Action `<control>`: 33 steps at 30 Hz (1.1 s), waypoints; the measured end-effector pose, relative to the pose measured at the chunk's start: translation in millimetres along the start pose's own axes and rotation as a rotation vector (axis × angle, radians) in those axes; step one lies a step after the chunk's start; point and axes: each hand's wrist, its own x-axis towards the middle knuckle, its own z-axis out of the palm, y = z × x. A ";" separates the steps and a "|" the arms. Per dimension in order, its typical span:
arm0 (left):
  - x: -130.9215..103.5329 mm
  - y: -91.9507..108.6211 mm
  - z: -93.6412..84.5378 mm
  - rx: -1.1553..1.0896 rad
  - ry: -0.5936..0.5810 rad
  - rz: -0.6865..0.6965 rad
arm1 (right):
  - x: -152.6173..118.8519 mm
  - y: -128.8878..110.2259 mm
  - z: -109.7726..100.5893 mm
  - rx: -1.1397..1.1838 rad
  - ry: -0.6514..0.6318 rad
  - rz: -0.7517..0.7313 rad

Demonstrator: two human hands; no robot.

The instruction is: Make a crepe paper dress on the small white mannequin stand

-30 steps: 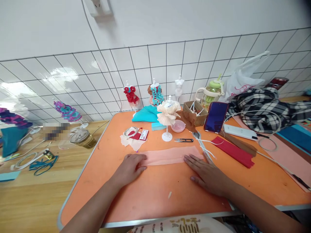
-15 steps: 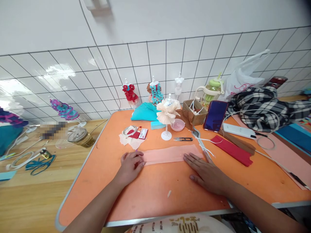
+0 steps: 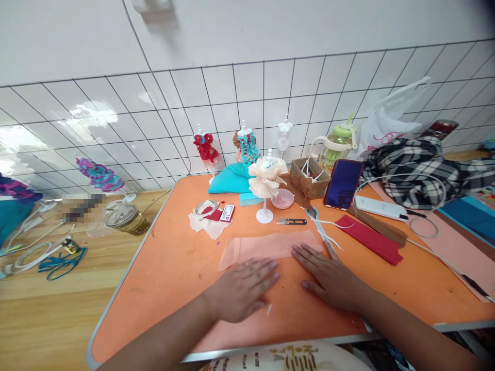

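Observation:
A pale pink strip (image 3: 266,246) lies flat on the orange table (image 3: 166,304), its left end slanting toward me. My right hand (image 3: 328,278) rests palm down with spread fingers, the fingertips on the strip's right end. Just below the strip's lower edge is my left hand (image 3: 243,288), slightly blurred, fingers stretched out and nothing held. Behind the strip stands a small white dress form (image 3: 264,215) with a cream ruffled piece (image 3: 267,176). Black thread snips (image 3: 292,221) lie beside its base.
Behind are a turquoise cloth (image 3: 230,179), a pink bowl (image 3: 283,199), a cardboard box (image 3: 309,178) and a phone (image 3: 343,184). Red strips (image 3: 369,239) and a white power bank (image 3: 381,207) lie right. A lidded cup (image 3: 127,219) stands left.
My left hand has left the strip's left end and moved right and toward me, its fingers now straightened. The strip's left end is uncovered and spread out. My right hand has stayed put.

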 end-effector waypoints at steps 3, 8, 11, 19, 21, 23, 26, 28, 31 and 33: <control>18.3 15.4 2.6 -0.128 -0.094 -0.036 | 0.0 1.2 0.2 0.014 -0.015 0.005; 21.9 10.2 8.5 -0.222 -0.156 -0.150 | 1.2 4.7 -2.1 0.034 -0.043 -0.004; 17.8 2.7 7.3 -0.248 -0.170 -0.149 | 1.9 6.1 -3.9 0.030 -0.044 -0.012; -10.2 -23.0 3.1 -0.177 -0.086 -0.334 | 2.2 6.7 -5.2 0.038 -0.039 -0.022; -24.2 -35.5 0.5 -0.172 -0.001 -0.421 | 2.3 6.5 -5.8 0.046 -0.043 -0.018; -36.9 -48.9 -2.8 -0.199 0.053 -0.519 | 2.4 6.1 -6.9 0.057 -0.059 -0.011; -48.1 -65.1 -6.4 -0.259 0.076 -0.586 | 2.7 5.4 -8.9 0.067 -0.081 -0.002; -49.6 -70.7 -5.9 -0.300 0.093 -0.634 | 2.7 4.7 -9.7 0.065 -0.090 0.001; -46.4 -70.9 0.0 -0.325 0.129 -0.744 | 2.4 3.1 -8.5 0.048 -0.089 0.010; -43.3 -67.7 5.2 -0.288 0.142 -0.804 | 2.1 1.8 -6.4 0.030 -0.074 0.022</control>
